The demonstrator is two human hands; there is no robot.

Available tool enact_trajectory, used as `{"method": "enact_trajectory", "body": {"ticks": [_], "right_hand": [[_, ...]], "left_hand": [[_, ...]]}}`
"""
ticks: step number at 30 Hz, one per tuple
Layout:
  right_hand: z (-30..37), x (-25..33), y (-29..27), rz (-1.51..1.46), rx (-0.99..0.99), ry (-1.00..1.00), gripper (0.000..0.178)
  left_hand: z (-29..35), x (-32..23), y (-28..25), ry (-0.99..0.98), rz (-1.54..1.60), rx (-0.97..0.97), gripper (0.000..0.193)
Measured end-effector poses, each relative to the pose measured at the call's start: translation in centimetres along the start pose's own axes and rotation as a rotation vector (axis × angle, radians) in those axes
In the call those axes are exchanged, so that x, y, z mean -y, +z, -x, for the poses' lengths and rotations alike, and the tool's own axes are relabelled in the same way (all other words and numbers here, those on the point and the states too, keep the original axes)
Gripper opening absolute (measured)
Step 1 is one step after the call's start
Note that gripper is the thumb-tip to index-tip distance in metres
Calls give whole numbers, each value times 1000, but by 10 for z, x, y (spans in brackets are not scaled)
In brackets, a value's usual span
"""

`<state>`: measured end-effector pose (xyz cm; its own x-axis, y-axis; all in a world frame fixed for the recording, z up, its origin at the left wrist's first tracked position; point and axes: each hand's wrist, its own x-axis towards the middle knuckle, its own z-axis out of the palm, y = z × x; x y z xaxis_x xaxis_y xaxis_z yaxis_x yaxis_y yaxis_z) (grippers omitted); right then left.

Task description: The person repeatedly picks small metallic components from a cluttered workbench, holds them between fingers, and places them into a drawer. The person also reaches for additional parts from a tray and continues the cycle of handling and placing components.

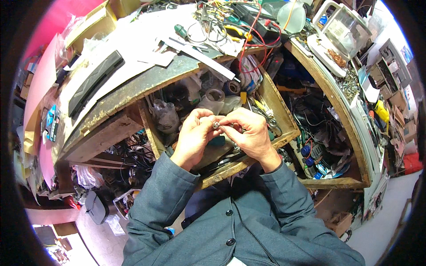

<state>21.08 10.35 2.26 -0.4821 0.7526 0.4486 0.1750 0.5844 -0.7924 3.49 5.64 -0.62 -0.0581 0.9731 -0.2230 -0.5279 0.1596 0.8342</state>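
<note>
Both hands meet over an open wooden drawer (226, 174) full of clutter. Between my left thumb and fingers is a small silvery metal piece (216, 125), too small to name its kind. My left hand (195, 135) is closed on it. From the other side, my right hand (249, 133) pinches at the same piece with thumb and forefinger. Below them in the drawer lie plastic bags (165, 116), a roll of clear tape (214, 95) and loose tools, partly hidden by my hands.
On the workbench lie a long black casing (95, 83), a white strip (202, 57), a green-handled screwdriver (180, 31) and red test leads (253, 44). A second open drawer (337, 182) at right holds cables and blue parts. A glass jug (344, 29) stands at the far right.
</note>
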Motion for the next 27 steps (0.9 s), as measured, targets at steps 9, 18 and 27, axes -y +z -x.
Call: {"method": "enact_trajectory", "body": {"ticks": [9,18,27], "right_hand": [[0,2,2,107,29,-69,18],[1,-10,10,357,-33,-280,20],[2,-5,6,208,-80,-179,11]], "left_hand": [[1,2,0,28,-14,-29,18],[4,-6,6,5,18,-113,15],[6,-4,0,-15,18,13,24]]}}
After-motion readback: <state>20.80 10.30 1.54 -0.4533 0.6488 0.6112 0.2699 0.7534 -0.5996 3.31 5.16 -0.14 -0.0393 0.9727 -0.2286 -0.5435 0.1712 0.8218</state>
